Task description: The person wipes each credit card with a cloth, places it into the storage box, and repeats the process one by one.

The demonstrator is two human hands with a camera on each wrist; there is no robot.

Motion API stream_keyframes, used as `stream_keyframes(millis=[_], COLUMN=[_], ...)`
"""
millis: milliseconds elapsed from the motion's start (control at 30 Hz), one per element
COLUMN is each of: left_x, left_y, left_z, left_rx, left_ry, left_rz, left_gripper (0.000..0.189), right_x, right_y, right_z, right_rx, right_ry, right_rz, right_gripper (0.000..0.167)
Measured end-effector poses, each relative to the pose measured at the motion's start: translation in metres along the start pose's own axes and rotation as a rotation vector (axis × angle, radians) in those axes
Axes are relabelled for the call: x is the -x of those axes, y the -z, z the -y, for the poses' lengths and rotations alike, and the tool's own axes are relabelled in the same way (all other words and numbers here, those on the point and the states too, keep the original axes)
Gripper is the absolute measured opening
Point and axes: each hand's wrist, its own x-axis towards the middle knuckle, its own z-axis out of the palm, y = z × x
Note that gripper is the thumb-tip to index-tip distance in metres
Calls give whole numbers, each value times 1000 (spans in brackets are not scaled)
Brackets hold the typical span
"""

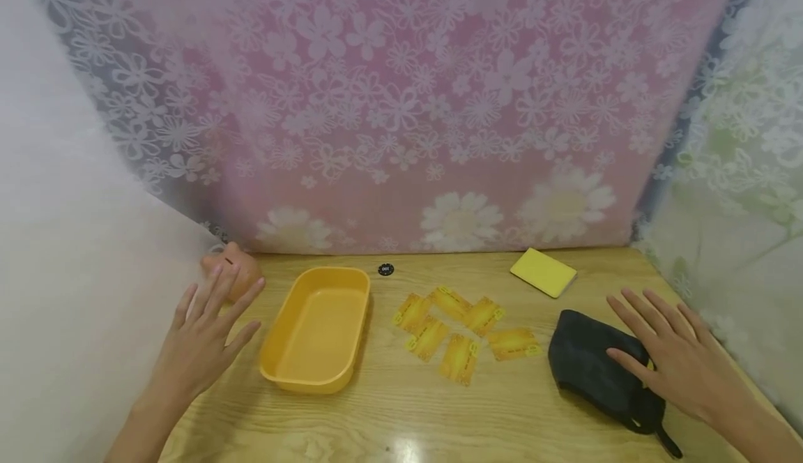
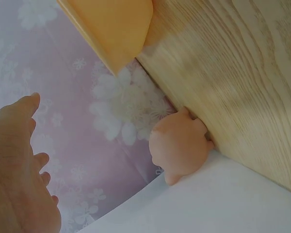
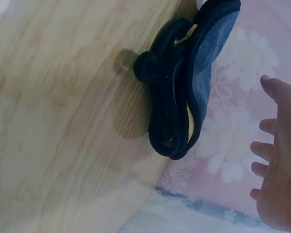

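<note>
My left hand (image 1: 203,337) hovers with fingers spread and straight, holding nothing. Just beyond its fingertips in the head view is a pink-orange piggy bank (image 1: 241,275) with a dark slot on top; the left wrist view shows the piggy bank (image 2: 179,144) whole, apart from the hand. To the right of this hand stands an orange-yellow plastic tray (image 1: 316,334). My right hand (image 1: 680,351), also spread, partly covers a dark folded plush pouch-like thing (image 1: 592,365) in the head view. Seen from the right wrist, that dark thing (image 3: 201,73) is clear of the fingers.
Several orange-yellow cards (image 1: 460,358) lie spread over the middle of the wooden table (image 1: 401,421). Behind them are a black chip (image 1: 385,269) marked 100 and a yellow notebook-like block (image 1: 543,272). Flowered cloth (image 1: 401,100) hangs along the back edge, with pale cloth at both sides.
</note>
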Motion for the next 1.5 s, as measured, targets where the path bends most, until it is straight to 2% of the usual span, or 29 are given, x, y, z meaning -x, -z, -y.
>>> stream_keyframes(millis=[167,300,500,667,733,800,900,967,1100,1200,1333,1500], left_x=[3,9,14,11,10,9,9,7,-3,-13,-26,-36], left_y=[1,2,-1,-3,-2,-2,0,0,-1,-3,-3,-6], left_z=[-1,-2,-4,-2,-1,-1,-3,-7,-25,-42,-62,-89], left_rx=[-4,-6,2,-4,-3,10,64,140,335,462,559,648], left_ry=[2,10,10,-29,-36,-23,38,103,222,253,259,348], left_rz=[-12,2,31,-34,-50,-35,31,84,132,129,119,143], left_gripper=[65,65,64,64,64,64,61,62,66,67,66,62], right_x=[4,8,14,6,3,2,2,3,2,-1,-7,-13], right_y=[-3,-9,-13,-11,-9,-6,-4,-3,-2,-2,-2,-4], right_z=[4,9,15,15,14,14,12,11,9,8,8,11], right_rx=[-26,-39,-48,-32,-38,-39,-49,-69,-266,-465,-670,-842], right_ry=[-2,19,12,39,37,23,-19,-57,-175,-278,-389,-506], right_rz=[-34,-83,-112,-160,-139,-104,-34,10,101,172,287,419], right_gripper=[92,87,87,88,87,86,92,97,92,85,82,86])
